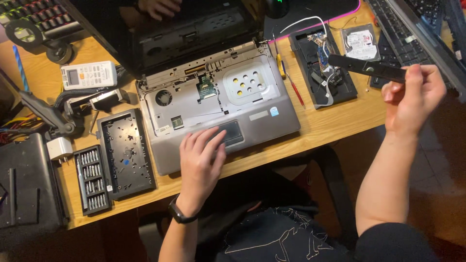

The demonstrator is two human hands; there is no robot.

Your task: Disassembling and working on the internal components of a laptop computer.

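A grey laptop base with its keyboard removed lies open on the wooden desk, its dark screen tilted back. My left hand rests flat on the palm rest, fingers over the touchpad. My right hand is raised at the right, pinching one end of a narrow black plastic strip that hangs over a black tray of parts.
A black panel and a screwdriver bit set lie left of the laptop. A white remote, a hard drive, two screwdrivers and a black keyboard are nearby. Another person's hand shows at the top.
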